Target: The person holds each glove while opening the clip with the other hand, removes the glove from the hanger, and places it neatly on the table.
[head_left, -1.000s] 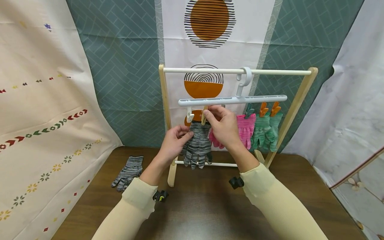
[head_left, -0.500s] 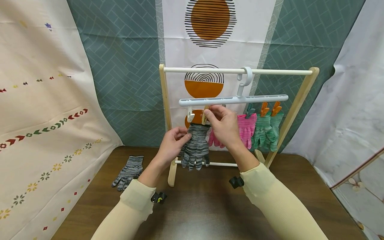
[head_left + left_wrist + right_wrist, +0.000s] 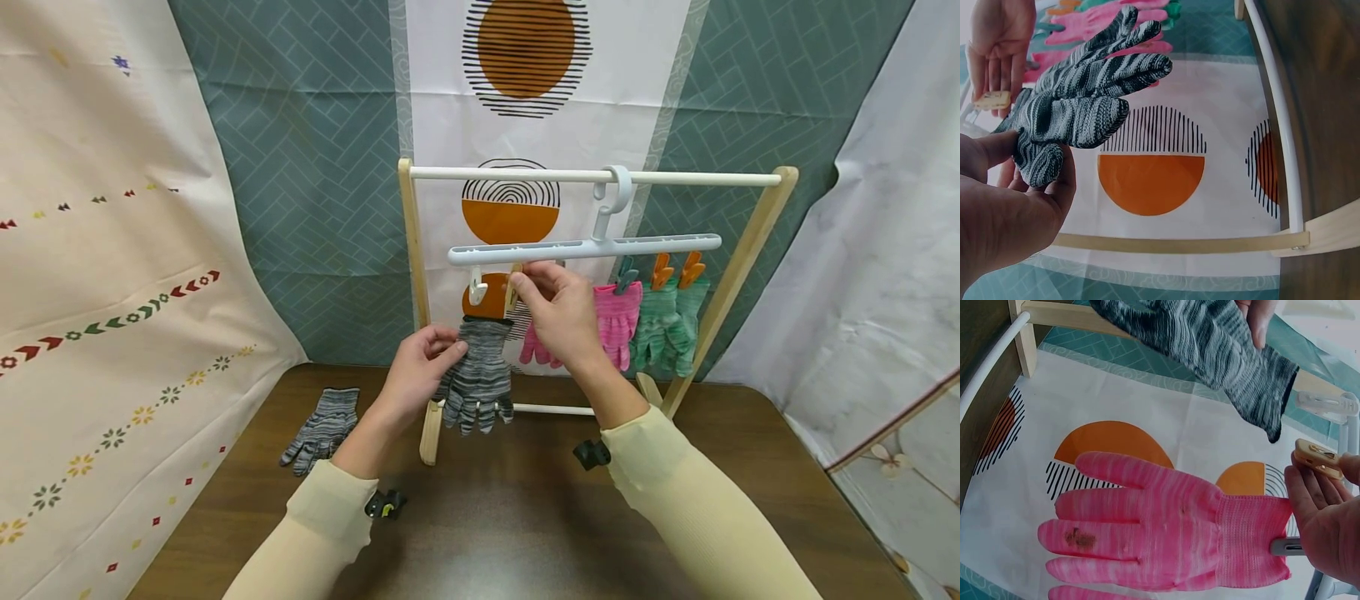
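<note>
My left hand pinches a grey-and-black striped knit glove by its side, thumb in front, fingers behind. The glove hangs with its fingers downward. Its cuff sits below and left of a yellowish clothespin, and in the right wrist view a gap shows between the cuff and the clothespin. My right hand grips that clothespin between thumb and fingers, just under the pale blue hanger. Left of it, a white clothespin hangs from the hanger with nothing in it.
The hanger hooks over the top bar of a wooden rack. Pink gloves and green gloves hang from clothespins on the right. Another striped glove lies on the brown table at left. Patterned cloth stands behind.
My left hand and the striped glove have moved down and left, and the cuff has come away from the clothespin. My right hand has stayed in place on the clothespin.
</note>
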The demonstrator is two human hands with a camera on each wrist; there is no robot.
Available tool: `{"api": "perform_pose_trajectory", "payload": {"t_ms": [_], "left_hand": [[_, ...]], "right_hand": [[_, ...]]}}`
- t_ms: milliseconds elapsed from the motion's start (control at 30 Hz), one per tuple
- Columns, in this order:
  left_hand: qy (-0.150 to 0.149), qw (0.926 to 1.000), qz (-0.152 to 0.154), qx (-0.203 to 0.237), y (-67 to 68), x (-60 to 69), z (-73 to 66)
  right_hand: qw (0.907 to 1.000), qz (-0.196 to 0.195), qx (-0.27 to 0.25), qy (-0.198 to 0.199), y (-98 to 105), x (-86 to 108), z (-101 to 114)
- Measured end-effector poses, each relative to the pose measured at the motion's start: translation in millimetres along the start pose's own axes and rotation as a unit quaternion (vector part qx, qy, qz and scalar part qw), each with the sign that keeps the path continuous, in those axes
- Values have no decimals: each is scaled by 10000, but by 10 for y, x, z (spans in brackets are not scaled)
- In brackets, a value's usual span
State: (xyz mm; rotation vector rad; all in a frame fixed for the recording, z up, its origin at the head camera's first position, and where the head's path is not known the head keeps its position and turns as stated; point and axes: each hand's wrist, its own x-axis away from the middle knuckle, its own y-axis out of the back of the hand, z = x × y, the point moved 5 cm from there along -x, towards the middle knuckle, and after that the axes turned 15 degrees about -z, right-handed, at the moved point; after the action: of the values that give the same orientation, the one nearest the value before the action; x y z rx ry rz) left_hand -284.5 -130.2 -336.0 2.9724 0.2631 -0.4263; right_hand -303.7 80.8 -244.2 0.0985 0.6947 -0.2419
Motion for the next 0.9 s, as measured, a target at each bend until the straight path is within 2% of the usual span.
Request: {"api": "perform_pose_trajectory", "payload": {"t_ms": [333, 567, 900], "left_hand": [[96, 9997, -84, -196, 255, 28, 134], [303, 9994, -130, -96, 437, 72, 227], [443, 9980, -319, -305, 682, 105, 374]], "right_hand": [[10000, 28, 14, -42, -3, 0, 0], [10000, 63, -11, -63, 3, 0, -17], [9999, 78, -44, -116, -1, -4, -35]]}}
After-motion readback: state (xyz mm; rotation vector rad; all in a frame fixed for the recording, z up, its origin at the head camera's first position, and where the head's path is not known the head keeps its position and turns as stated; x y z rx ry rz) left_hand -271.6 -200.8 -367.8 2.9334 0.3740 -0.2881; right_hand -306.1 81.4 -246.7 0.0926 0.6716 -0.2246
